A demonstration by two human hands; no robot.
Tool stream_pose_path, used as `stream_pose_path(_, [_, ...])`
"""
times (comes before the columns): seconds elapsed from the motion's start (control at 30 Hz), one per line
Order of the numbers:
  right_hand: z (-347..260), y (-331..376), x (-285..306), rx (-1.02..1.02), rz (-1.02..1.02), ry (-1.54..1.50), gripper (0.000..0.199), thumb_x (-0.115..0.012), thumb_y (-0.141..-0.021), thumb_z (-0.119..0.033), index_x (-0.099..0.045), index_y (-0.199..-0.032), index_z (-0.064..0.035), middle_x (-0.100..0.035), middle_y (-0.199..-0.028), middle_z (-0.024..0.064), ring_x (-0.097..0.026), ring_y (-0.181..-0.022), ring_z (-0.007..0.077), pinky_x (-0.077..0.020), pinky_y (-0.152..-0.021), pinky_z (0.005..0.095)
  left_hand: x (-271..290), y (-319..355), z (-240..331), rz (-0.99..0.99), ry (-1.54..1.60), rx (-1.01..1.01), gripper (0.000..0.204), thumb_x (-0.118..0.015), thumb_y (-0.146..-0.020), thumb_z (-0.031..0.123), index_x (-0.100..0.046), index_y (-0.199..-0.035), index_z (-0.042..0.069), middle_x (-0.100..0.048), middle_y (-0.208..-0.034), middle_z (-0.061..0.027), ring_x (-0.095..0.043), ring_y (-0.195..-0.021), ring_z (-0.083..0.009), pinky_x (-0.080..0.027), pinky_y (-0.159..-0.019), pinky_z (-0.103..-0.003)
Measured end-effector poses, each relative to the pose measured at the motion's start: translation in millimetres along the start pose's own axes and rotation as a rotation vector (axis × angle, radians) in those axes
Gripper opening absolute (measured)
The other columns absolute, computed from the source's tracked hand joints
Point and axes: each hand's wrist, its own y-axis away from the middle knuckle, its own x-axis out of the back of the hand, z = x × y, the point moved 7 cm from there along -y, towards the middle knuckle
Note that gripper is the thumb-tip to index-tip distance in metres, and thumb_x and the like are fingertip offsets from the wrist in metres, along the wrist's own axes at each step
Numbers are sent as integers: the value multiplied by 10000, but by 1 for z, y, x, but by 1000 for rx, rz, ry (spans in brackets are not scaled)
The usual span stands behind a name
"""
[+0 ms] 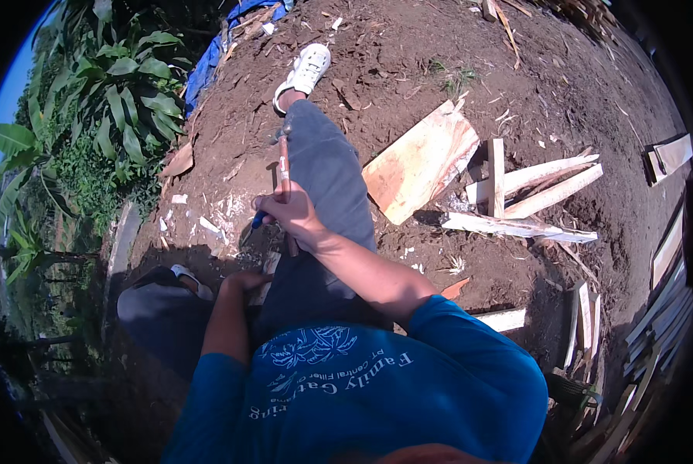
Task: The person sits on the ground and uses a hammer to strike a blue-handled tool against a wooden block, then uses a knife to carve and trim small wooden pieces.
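Note:
My right hand [294,214] is closed around a long tool with a reddish-brown wooden handle [284,161], held over my right thigh. A greyish end, perhaps a hammer head, shows at its far tip. A small blue handle-like thing [260,218] sticks out beside my thumb; its kind is unclear. Lower and to the left, my left hand [246,281] lies in shadow with its fingers around a pale piece of wood [271,261]. My trouser leg partly hides those fingers.
A broad light board [422,164] and several split pieces of wood [551,185] lie on the brown earth to the right. More slats [660,313] are stacked at the far right. Wood chips [211,226] litter the ground at left, near green plants [126,100] and a blue tarp [201,73].

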Motion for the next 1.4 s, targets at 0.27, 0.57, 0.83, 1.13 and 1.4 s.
stream_pose_path(0.27, [-1, 7, 4, -156, 74, 239, 368, -795, -880, -123, -443, -986, -134, -661, -847, 39, -663, -609, 108, -388, -404, 197, 53, 97, 83, 368, -288, -200, 294, -705, -881, 341, -789, -998, 85, -757, -1035, -149, -713, -999, -259, -546, -889, -423])
stream_pose_path(0.57, [20, 6, -18, -125, -147, 530, 381, -825, -848, -192, -487, -987, -83, -665, -814, 17, -693, -667, 74, -398, -448, 187, 132, 349, 181, 906, 89, -863, 392, -605, -988, 355, -717, -1155, 19, -737, -1035, -169, -692, -886, -216, -546, -807, -347])
stream_pose_path(0.83, [33, 1, -15, -137, -218, 686, 337, -810, -877, -192, -501, -958, -84, -654, -802, 2, -683, -659, 59, -393, -440, 173, -72, 174, 179, 78, -565, -539, 456, -594, -979, 413, -687, -1205, 28, -713, -1100, -174, -669, -964, -236, -531, -852, -366])
stream_pose_path(1.13, [39, 1, -20, -262, -135, 642, 313, -806, -891, -162, -507, -971, -117, -673, -827, 21, -676, -645, 76, -392, -427, 187, -123, 150, 156, -28, -564, -485, 532, -581, -968, 477, -652, -1260, 38, -687, -1172, -180, -644, -1052, -259, -513, -904, -388])
stream_pose_path(1.4, [53, -1, -36, -311, -236, 634, 296, -780, -925, -171, -515, -1037, -102, -657, -856, 30, -667, -624, 59, -359, -379, 169, -107, 145, 153, -46, -516, -512, 602, -570, -959, 535, -622, -1309, 47, -663, -1237, -185, -621, -1130, -279, -498, -949, -406])
